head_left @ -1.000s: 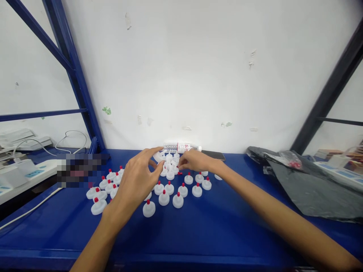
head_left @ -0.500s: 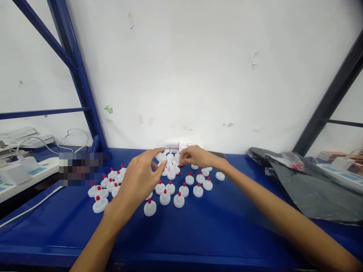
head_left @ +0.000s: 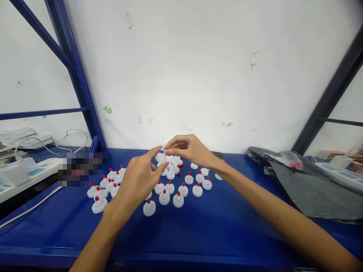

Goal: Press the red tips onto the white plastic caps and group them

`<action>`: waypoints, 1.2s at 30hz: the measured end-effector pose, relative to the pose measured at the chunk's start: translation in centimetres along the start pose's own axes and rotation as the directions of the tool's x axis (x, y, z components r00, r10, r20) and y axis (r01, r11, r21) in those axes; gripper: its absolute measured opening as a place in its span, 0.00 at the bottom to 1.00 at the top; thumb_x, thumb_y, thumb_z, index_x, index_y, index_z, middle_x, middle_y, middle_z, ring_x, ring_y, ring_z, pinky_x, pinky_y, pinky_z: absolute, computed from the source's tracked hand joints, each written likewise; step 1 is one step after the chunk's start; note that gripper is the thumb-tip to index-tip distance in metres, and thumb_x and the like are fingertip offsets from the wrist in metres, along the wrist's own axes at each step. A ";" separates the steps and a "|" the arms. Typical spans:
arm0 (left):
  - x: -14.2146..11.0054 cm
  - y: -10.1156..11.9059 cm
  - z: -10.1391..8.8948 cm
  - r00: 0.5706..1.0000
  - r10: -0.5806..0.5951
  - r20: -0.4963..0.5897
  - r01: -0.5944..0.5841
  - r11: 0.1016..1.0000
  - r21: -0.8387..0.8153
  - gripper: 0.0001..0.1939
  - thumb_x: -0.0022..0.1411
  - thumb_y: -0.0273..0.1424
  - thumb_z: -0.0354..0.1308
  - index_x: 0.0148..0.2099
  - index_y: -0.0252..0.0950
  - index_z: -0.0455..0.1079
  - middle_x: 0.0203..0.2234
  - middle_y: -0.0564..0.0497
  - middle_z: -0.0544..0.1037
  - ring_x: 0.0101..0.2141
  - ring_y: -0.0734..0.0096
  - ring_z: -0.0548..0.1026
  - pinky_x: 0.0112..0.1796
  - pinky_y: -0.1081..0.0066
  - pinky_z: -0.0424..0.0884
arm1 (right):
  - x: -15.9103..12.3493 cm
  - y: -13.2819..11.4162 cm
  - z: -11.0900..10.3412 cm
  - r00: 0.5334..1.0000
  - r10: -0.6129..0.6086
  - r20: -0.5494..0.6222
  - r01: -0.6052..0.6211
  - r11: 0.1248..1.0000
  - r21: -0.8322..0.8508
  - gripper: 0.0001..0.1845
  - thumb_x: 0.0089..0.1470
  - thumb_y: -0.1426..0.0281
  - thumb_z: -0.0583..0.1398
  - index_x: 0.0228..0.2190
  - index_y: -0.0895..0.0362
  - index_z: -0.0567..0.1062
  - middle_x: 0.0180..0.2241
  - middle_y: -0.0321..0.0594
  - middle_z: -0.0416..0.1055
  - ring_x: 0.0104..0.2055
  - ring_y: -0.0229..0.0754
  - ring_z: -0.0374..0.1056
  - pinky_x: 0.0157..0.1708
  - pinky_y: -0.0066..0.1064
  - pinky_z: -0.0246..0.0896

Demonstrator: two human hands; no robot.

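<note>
My left hand [head_left: 143, 168] holds a white nozzle cap [head_left: 161, 157] between thumb and forefinger, over a pile of similar caps. Right above it, my right hand [head_left: 177, 145] pinches with thumb and fingertips at the top of that cap. Whatever lies in this pinch is hidden. Behind the fingers is a heap of white caps without red tips [head_left: 171, 166], and small loose red tips [head_left: 181, 164] lie to its right. Several white caps with red tips stand upright nearer me, such as this front red-tipped cap [head_left: 149, 207].
More red-tipped caps [head_left: 100, 205] stand left of my left forearm. A grey plastic bag [head_left: 306, 189] lies on the blue table [head_left: 215, 234] at the right. White power strips [head_left: 39, 170] and cables fill the left side. Blue rack posts [head_left: 82, 83] rise before the white wall.
My right hand has moved left and slightly up from beside the loose red tips to the cap at my left fingertips. My left hand has hardly moved.
</note>
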State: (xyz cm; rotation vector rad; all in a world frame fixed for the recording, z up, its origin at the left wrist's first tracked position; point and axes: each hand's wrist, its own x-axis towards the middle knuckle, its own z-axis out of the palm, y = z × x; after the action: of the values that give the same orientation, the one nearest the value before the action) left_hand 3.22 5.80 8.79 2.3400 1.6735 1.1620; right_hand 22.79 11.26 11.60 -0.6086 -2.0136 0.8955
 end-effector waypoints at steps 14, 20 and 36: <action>-0.2 0.2 0.3 0.997 0.006 -0.075 -0.012 0.996 -0.085 0.25 0.69 0.44 0.54 0.66 0.47 0.61 0.52 0.51 0.78 0.33 0.69 0.81 0.34 0.68 0.74 | 0.2 1.7 -2.8 0.998 0.056 -0.006 -0.053 0.888 -0.457 0.04 0.53 0.71 0.67 0.33 0.57 0.81 0.32 0.41 0.81 0.35 0.42 0.76 0.37 0.32 0.69; -0.1 0.3 0.2 0.997 0.005 -0.077 -0.012 0.996 -0.092 0.21 0.70 0.39 0.53 0.63 0.45 0.63 0.49 0.51 0.79 0.30 0.71 0.80 0.31 0.69 0.73 | -0.2 5.0 -2.9 0.930 0.349 0.113 -0.167 0.677 -0.717 0.02 0.49 0.75 0.69 0.28 0.58 0.80 0.31 0.40 0.81 0.33 0.42 0.75 0.31 0.30 0.63; -0.1 0.4 0.3 0.999 0.009 -0.051 -0.012 0.998 -0.058 0.19 0.70 0.38 0.53 0.61 0.45 0.65 0.46 0.52 0.79 0.29 0.71 0.79 0.33 0.68 0.71 | -0.1 7.0 -0.8 0.963 0.225 0.152 -0.029 0.642 -0.767 0.05 0.57 0.72 0.65 0.36 0.56 0.83 0.36 0.41 0.81 0.37 0.43 0.75 0.35 0.30 0.60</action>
State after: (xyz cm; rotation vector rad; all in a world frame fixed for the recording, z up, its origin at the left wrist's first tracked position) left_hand 3.70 5.68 8.74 2.3066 1.6208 1.2642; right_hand 24.10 15.90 6.47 -1.1632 -2.5832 0.1242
